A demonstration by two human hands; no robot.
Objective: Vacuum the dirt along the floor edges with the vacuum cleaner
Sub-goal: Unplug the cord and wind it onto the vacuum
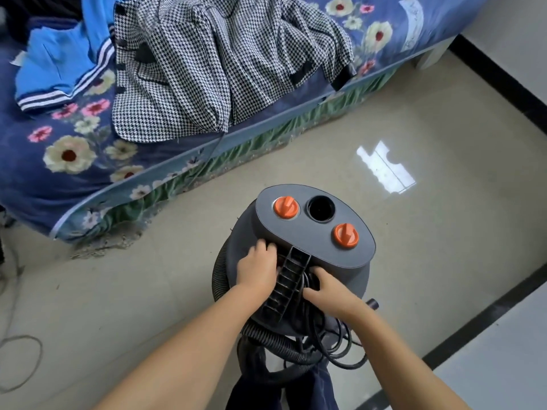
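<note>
Fingers [268, 247] of the left hand [257, 269] are curling over the vacuum cleaner [313, 232] beside its ribbed black handle [288, 284], while the right hand [328, 290] is gripping into the coiled black cord [334, 344] on the other side, probably to free it before cleaning. Standing on the floor [414, 128] near the bed [88, 161], the canister is carrying its corrugated hose [220, 270] wrapped round the body.
</note>
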